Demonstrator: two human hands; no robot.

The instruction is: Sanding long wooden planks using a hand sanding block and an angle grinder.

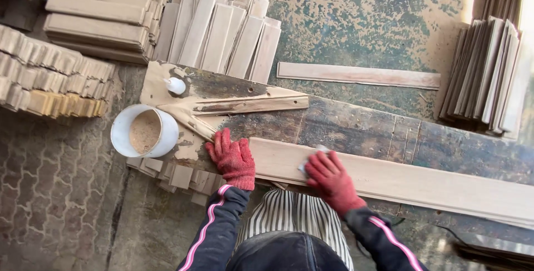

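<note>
A long pale wooden board [411, 182] lies across a worn, stained workbench [356, 123]. My left hand [231, 157], in a red knit glove, rests at the board's left end with its fingers on the bench. My right hand [329, 177], also in a red glove, presses a small pale pad [311, 160] against the board's top face. Whether that pad is cloth or sanding paper cannot be told.
A white bucket of sawdust [144, 132] stands at the bench's left end beside a small white bottle [176, 85] and glue-smeared scrap strips [250, 104]. Stacks of pale boards [222, 37] lie behind, more at right [486, 71], short blocks [50, 79] at left. One loose plank [359, 75] lies on the floor.
</note>
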